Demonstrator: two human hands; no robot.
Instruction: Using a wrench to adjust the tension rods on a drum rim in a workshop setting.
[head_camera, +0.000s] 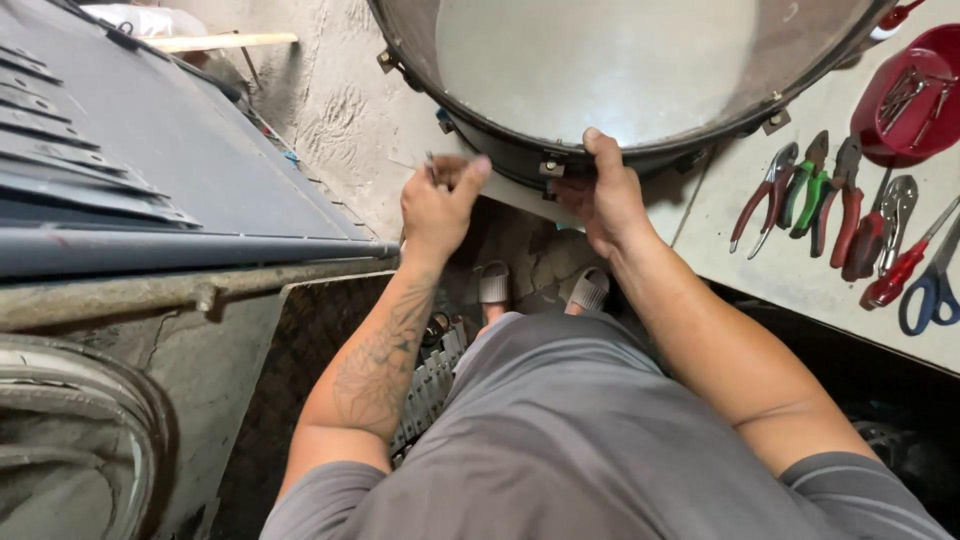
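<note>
A big round drum (620, 60) with a pale skin and a dark rim lies flat on the workbench, jutting over its near edge. My right hand (605, 195) grips the drum's rim beside a small metal lug (551, 166), thumb on top. My left hand (440, 200) hovers just left of the rim, fingers pinched on a small metal part (432, 168) that I cannot make out clearly. Both forearms reach up from my grey shirt.
Several pliers and cutters (820, 195) and blue-handled scissors (930, 285) lie on the bench (730, 230) at right, with a red bowl of metal parts (910, 95). A dark grey louvred cabinet (150, 150) stands at left. My sandalled feet (540, 288) are below.
</note>
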